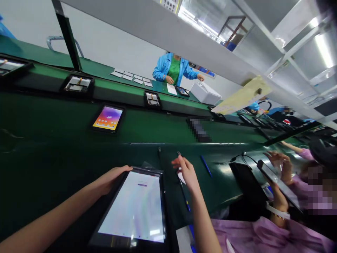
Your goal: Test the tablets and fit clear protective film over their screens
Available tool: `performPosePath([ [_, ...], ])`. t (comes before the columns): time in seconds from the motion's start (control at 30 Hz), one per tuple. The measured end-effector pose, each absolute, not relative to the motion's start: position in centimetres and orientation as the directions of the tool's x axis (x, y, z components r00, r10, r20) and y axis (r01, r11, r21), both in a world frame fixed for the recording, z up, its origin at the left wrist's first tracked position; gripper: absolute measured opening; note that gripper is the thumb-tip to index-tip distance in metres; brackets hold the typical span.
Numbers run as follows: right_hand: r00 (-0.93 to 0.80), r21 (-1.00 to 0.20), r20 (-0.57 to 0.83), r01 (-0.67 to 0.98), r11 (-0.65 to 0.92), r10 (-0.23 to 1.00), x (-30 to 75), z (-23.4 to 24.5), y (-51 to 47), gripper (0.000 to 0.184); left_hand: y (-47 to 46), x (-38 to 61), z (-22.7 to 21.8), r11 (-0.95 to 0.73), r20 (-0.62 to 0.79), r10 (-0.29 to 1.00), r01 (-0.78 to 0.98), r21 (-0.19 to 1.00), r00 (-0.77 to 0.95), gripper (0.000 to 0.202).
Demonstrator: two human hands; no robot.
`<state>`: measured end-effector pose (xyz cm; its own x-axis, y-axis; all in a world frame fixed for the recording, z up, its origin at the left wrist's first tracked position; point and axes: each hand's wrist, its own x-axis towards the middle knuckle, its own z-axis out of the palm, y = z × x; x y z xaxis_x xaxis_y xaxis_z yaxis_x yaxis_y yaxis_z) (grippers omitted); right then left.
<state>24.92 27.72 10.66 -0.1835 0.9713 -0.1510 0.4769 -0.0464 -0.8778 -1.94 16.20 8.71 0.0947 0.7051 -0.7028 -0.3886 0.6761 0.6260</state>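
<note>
My left hand grips the upper left corner of a black-framed tablet. The tablet is tilted toward me, its lit screen nearly white with a small purple bar near the top. To the right of the tablet, my right hand is raised over the bench, fingers loosely bent and apart, with nothing visible in them. Just beyond its fingertips shows a small metal-tipped piece, partly hidden. Under that hand are a bit of white paper and a thin dark pen-like tool.
Another tablet with a colourful screen lies ahead. A cable plug and a blue pen rest on the green bench. Opened devices line a raised ledge. A co-worker at right holds a tablet; another person stands opposite.
</note>
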Motion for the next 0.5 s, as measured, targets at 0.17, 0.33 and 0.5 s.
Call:
performPosePath([
  [0.17, -0.359, -0.936, -0.150, 0.352, -0.015, 0.921, 25.8, 11.5, 21.0, 0.048, 15.0, -1.7, 10.2, 0.676, -0.701, 0.706, -0.388, 0.626, 0.099, 0.030],
  [0.33, -0.392, -0.977, -0.176, 0.179, -0.113, 0.903, 24.4, 12.0, 19.8, 0.029, 14.4, -0.6, 11.8, 0.673, -0.690, 0.717, -0.354, 0.649, 0.100, 0.029],
  [0.5, -0.280, -0.968, -0.250, 0.034, -0.250, 0.927, 23.3, 11.6, 19.9, 0.027, 14.2, -0.1, 12.8, 0.666, -0.702, 0.711, -0.355, 0.656, 0.036, 0.025],
])
